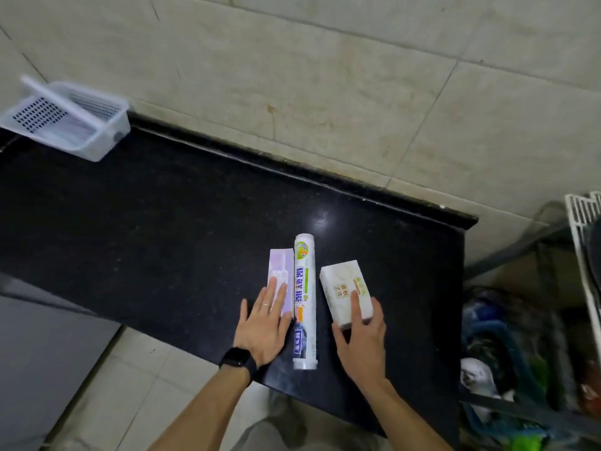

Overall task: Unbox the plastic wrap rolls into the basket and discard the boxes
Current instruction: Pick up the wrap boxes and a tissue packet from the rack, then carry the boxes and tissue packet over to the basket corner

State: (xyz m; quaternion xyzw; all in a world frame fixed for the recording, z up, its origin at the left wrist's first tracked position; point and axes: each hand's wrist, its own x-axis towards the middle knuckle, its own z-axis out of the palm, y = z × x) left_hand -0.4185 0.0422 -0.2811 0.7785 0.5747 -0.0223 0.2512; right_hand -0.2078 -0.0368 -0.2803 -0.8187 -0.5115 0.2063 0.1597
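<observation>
Black worktop point(162, 222); 3 items lie close together near its front edge: lilac box point(279, 265), long printed roll point(304, 288) and white box point(341, 284); lilac box and roll lie side by side, touching or nearly so; white box sits just right of them, a bit tilted; left hand point(263, 323) lies flat on the near end of the lilac box, fingers point(274, 294) straight and together, pressing not gripping, likely to pin the box so it does not slide; right hand point(361, 340) grips the white box from its near end, index finger along the top, thumb on the left side, other fingers curled round the right side; looks like the pick-up for opening; the box rests on the worktop, not lifted; basket point(107, 138) is at the far left corner against the wall, well apart from the hands; cannot tell if it holds anything; the roll has no box round it but is not yet in the basket; 2 boxes appear closed, so the task looks early; dark bag of rubbish point(487, 336) down at the right is probably where the boxes go; black watch point(235, 358) on the left wrist
</observation>
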